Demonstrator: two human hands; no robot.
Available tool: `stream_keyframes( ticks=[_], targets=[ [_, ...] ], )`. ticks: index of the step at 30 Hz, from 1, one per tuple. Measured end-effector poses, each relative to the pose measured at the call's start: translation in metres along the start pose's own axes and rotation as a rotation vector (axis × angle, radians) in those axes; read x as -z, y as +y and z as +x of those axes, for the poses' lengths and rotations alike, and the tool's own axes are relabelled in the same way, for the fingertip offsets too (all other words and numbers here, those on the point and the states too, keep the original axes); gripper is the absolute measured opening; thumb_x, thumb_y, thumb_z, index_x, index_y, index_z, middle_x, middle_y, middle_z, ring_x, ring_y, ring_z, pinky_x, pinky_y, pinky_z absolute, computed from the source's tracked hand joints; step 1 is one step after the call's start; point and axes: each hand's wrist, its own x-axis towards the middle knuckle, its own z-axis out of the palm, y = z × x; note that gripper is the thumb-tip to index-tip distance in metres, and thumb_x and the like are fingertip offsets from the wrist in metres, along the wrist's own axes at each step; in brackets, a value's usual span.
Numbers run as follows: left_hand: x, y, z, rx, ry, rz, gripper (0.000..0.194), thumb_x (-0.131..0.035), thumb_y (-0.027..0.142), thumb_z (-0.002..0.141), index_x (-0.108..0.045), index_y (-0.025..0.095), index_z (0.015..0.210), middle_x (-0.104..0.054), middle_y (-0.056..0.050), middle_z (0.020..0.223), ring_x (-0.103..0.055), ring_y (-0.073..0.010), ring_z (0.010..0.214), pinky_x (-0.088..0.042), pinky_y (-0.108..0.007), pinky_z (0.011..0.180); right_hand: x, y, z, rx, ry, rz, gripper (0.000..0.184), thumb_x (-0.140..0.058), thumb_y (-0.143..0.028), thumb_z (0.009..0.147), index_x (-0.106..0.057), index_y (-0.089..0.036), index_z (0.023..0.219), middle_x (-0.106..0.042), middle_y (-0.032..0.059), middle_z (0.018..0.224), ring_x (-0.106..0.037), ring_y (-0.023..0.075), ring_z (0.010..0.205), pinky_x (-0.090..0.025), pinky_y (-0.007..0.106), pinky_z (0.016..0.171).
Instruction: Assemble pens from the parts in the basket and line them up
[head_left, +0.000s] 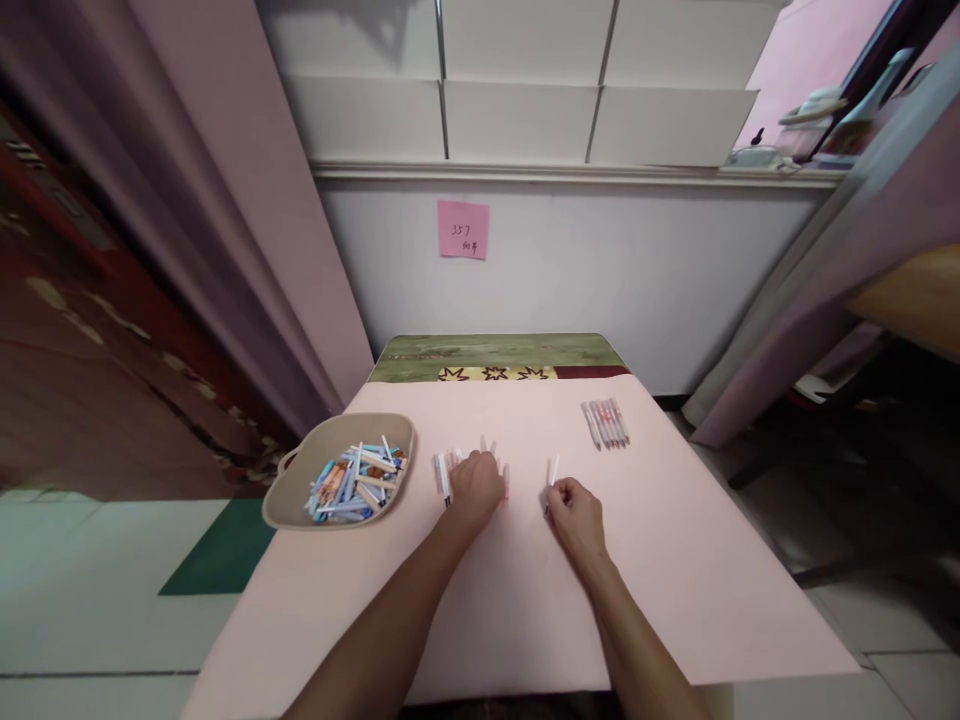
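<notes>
My right hand (576, 512) is closed around a slim white pen (554, 468) whose upper end sticks out past the fingers, low over the table. To its left, my left hand (477, 486) is curled over several pens lying side by side. White pens (442, 478) show at that hand's left edge, and a pinkish pen (506, 482) shows at its right. Whether the left fingers grip one of them is hidden by the back of the hand. A neat row of pinkish, clear-barrelled pens (606, 424) lies farther back on the right.
A beige basket (409, 440) full of mixed pens stands at the table's left side. Pink covering (675, 590) lies over the table (420, 350), whose green patterned far end is bare. Behind it rises a white wall with a pink note (463, 230). Curtains hang on both sides.
</notes>
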Motion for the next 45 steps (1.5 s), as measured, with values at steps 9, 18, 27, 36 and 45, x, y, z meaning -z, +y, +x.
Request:
stream_keyframes(
  ticks=[9, 18, 27, 36, 45],
  targets=[
    [0.004, 0.003, -0.004, 0.07, 0.058, -0.224, 0.008, -0.06, 0.015, 0.069, -0.067, 0.013, 0.072, -0.069, -0.017, 0.087, -0.064, -0.0301, 0.092, -0.044, -0.037, 0.078, -0.001, 0.004, -0.003, -0.024, 0.0, 0.186, 0.021, -0.05, -0.038, 0.077, -0.054, -0.02, 0.067, -0.059, -0.002, 0.051, -0.056, 0.0152, 0.048, -0.041, 0.023, 0.049],
    [-0.003, -0.063, -0.074, 0.028, -0.083, -1.247, 0.024, -0.061, 0.04, 0.075, -0.05, 0.019, 0.079, -0.069, -0.001, 0.072, -0.041, -0.0057, 0.037, -0.033, -0.021, 0.043, -0.008, 0.012, -0.002, -0.046, 0.007, 0.492, 0.028, -0.061, -0.039, 0.071, -0.057, -0.018, 0.09, -0.056, -0.0048, 0.053, -0.053, 0.0135, 0.048, -0.04, 0.022, 0.046],
    [-0.016, -0.086, -0.091, -0.023, -0.204, -1.563, 0.029, -0.073, 0.033, 0.068, -0.058, 0.014, 0.084, -0.072, -0.006, 0.07, -0.043, -0.0055, 0.04, -0.029, -0.019, 0.041, -0.009, -0.044, -0.028, -0.095, -0.183, 0.814, 0.031, -0.067, -0.046, 0.077, -0.058, -0.016, 0.074, -0.064, 0.002, 0.066, -0.058, 0.0118, 0.056, -0.046, 0.022, 0.052],
    [-0.017, -0.092, -0.094, -0.078, -0.219, -1.536, 0.025, -0.075, 0.031, 0.067, -0.065, 0.013, 0.082, -0.069, -0.005, 0.066, -0.038, -0.0044, 0.041, -0.025, -0.019, 0.042, -0.035, -0.087, -0.047, 0.089, -0.238, 0.806, 0.029, -0.064, -0.046, 0.08, -0.056, -0.019, 0.08, -0.065, 0.0004, 0.067, -0.061, 0.0135, 0.062, -0.048, 0.024, 0.062],
    [-0.016, -0.093, -0.095, -0.07, -0.231, -1.545, 0.027, -0.077, 0.032, 0.064, -0.066, 0.014, 0.081, -0.07, -0.004, 0.065, -0.038, -0.0046, 0.04, -0.025, -0.019, 0.042, -0.036, -0.087, -0.048, 0.086, -0.183, 0.736, 0.029, -0.062, -0.047, 0.08, -0.055, -0.019, 0.078, -0.064, 0.0005, 0.068, -0.06, 0.0133, 0.062, -0.049, 0.025, 0.064]
  ],
)
